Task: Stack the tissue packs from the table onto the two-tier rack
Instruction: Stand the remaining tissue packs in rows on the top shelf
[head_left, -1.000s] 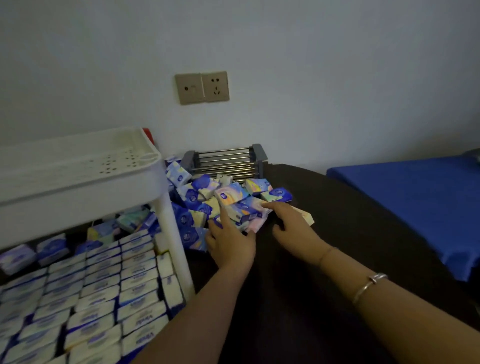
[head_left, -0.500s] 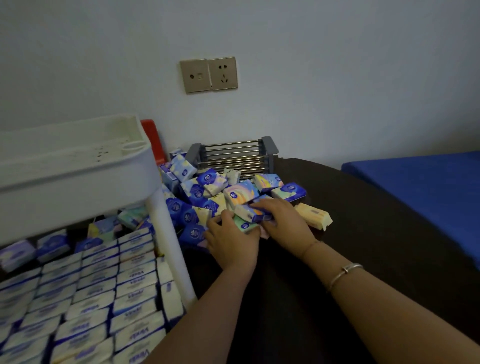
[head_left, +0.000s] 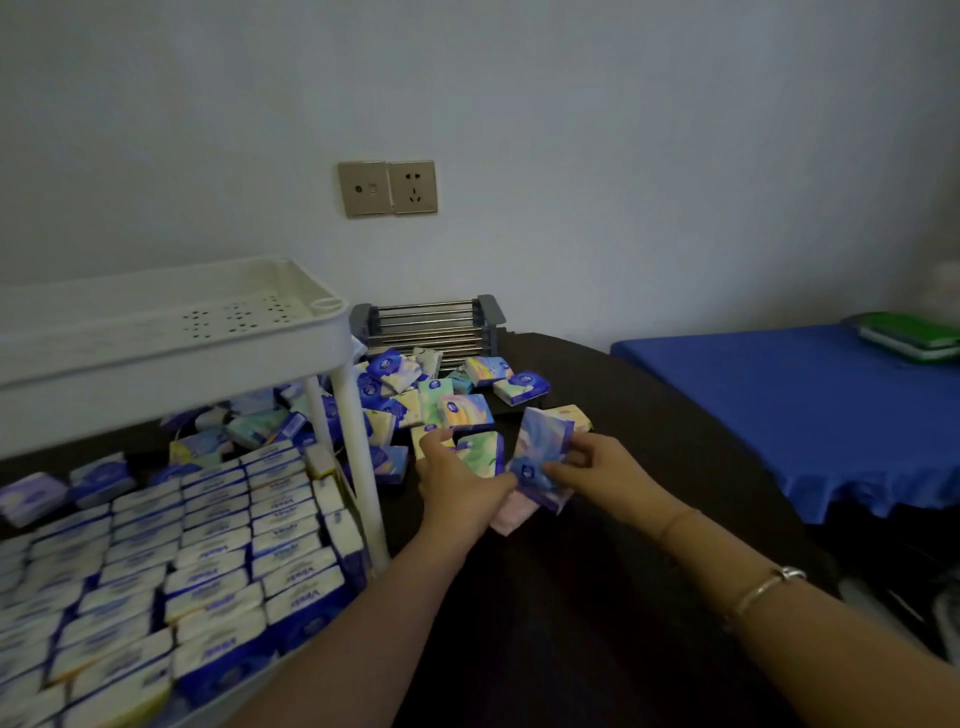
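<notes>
Head view: loose packs (head_left: 457, 395) heaped on dark worktop (head_left: 597, 597) at frame centre, just right of white rack (head_left: 171, 332). Lower tier at lower left already tiled with rows; top tier bare. Left hand (head_left: 460, 488) clasping green pack (head_left: 480, 451); right hand (head_left: 605, 475) pinching tilted purple pack (head_left: 540, 449) by lower edge. Pink pack (head_left: 511, 514) underneath, grip unclear. Likely light, soft, squashy, slick film wrap; best taken across short sides, several pressed together.
</notes>
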